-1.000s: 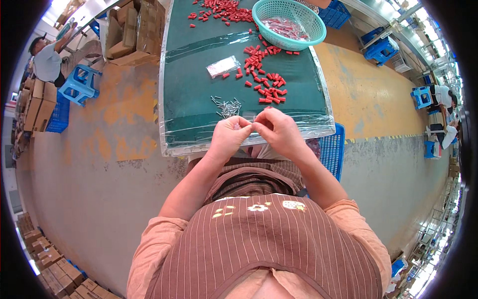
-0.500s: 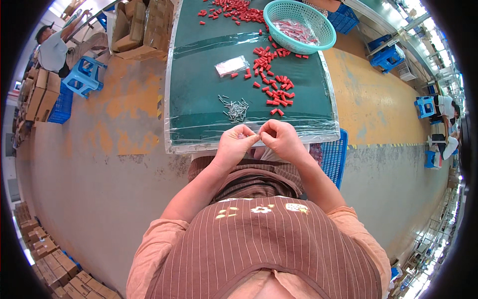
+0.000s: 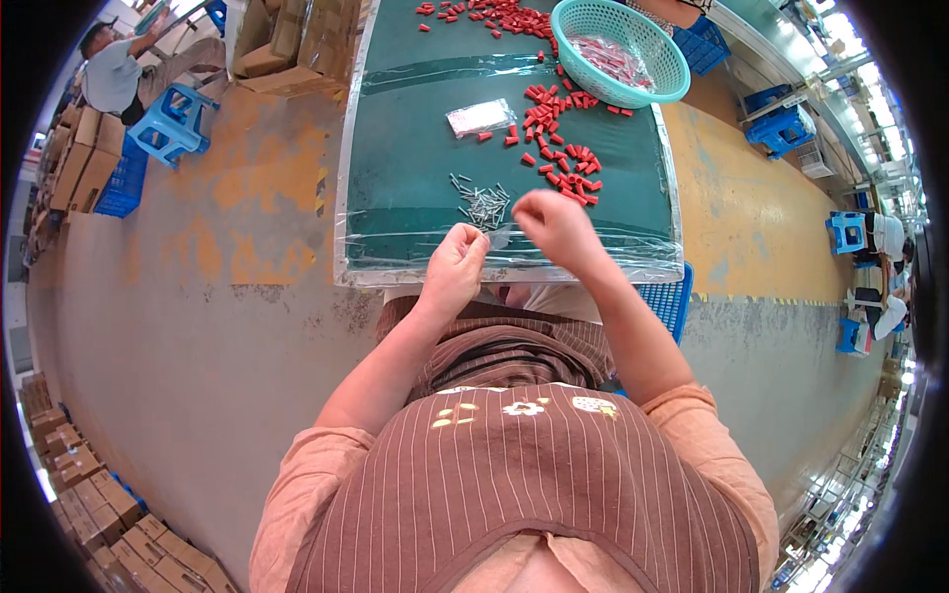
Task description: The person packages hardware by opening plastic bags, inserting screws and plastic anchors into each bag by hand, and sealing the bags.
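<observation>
My left hand point(image 3: 457, 267) is closed in a pinch at the table's near edge. A small clear plastic bag point(image 3: 500, 240) seems to stick out from its fingertips. Just right of the metal pile my right hand point(image 3: 559, 229) hovers with its fingers curled together, slightly smeared; what they hold, if anything, is hidden. A loose heap of small silver screws or pins point(image 3: 484, 208) lies on the green table top point(image 3: 405, 148). Beyond my right hand, many red plastic sleeves point(image 3: 571, 176) are scattered in a trail. A flat clear packet point(image 3: 480, 117) lies behind the screws.
A turquoise plastic basket point(image 3: 578, 71) holding packed clear bags stands at the far right of the table. A blue crate point(image 3: 667, 306) sits beneath the right corner. Cardboard boxes point(image 3: 297, 49) and a blue stool point(image 3: 170, 124) are left; people sit at both sides.
My hands have parted. The right has moved up and forward beside the screws, the left slightly back leftward. The table has shifted a little rightward and upward in view.
</observation>
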A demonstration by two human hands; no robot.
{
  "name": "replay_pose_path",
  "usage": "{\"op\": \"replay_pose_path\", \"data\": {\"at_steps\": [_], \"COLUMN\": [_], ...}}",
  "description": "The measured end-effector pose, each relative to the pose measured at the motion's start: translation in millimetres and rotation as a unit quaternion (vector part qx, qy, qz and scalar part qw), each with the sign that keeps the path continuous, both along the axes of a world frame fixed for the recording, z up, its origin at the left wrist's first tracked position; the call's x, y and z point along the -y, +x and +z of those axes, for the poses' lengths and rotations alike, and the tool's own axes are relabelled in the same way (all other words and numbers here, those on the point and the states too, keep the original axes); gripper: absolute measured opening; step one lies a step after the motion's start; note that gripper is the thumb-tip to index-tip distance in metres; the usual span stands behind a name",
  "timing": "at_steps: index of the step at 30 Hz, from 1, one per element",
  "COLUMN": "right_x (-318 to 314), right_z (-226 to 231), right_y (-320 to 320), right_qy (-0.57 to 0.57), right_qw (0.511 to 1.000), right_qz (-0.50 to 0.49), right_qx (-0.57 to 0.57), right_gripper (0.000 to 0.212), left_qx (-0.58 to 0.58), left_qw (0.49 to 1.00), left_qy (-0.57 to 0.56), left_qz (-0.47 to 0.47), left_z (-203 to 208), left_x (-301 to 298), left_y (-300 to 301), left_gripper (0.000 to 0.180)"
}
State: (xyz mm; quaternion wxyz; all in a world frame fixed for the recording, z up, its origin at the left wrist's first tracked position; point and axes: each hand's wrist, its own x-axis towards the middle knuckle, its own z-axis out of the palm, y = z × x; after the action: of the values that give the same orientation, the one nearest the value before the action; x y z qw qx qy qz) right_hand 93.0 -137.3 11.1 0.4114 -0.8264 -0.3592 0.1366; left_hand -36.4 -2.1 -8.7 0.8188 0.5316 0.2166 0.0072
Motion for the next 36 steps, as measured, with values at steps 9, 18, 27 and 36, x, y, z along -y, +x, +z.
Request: {"op": "replay_pose_path", "data": {"at_steps": [9, 18, 27, 36], "right_x": [-46, -66, -48, -33], "right_z": [-21, -13, -15, -12], "right_y": [37, 43, 47, 60], "right_qy": [-0.213, -0.342, -0.289, -0.219], "right_qw": [0.970, 0.914, 0.929, 0.972], "right_qz": [0.017, 0.089, 0.104, 0.073], "right_qx": [0.113, 0.199, 0.207, 0.040], "right_gripper": [0.019, 0.017, 0.018, 0.023], "left_qx": [0.013, -0.022, -0.040, -0.063], "left_qw": [0.983, 0.981, 0.977, 0.971], "left_qy": [0.184, 0.192, 0.208, 0.229], "left_qz": [-0.007, 0.028, 0.038, 0.030], "left_z": [-5, 12, 12, 20], "left_x": [-24, -31, -32, -29], "left_y": [-7, -5, -6, -2], "left_gripper": [0.009, 0.008, 0.009, 0.011]}}
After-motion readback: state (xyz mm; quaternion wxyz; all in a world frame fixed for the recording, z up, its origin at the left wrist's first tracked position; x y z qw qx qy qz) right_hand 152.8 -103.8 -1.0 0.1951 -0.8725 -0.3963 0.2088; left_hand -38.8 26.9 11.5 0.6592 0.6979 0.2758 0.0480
